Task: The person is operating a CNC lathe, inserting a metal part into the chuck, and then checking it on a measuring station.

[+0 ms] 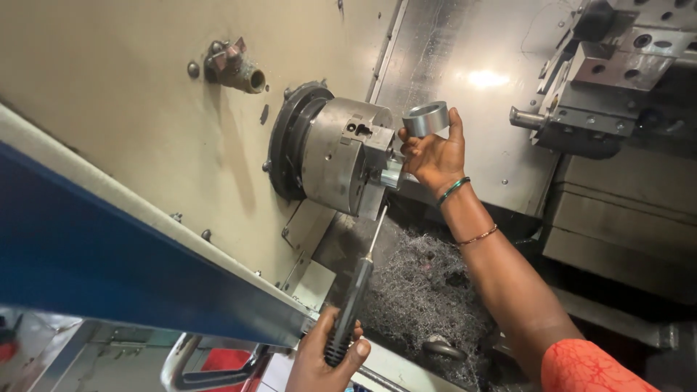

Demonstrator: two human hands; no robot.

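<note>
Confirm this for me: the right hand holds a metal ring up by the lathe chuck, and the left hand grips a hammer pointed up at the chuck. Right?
Not quite. In the head view the left hand grips a long screwdriver-like tool with a black handle, not a hammer; its thin shaft points up at the chuck. The rest stands: the right hand holds a metal ring by the lathe chuck.

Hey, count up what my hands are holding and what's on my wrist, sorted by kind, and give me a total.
Metal rings: 1, the ring in the right hand
Screwdriver-like tools: 1, the black-handled tool in the left hand
Bangles: 2, the green bangle and the thin gold bangle
Total: 4
</note>
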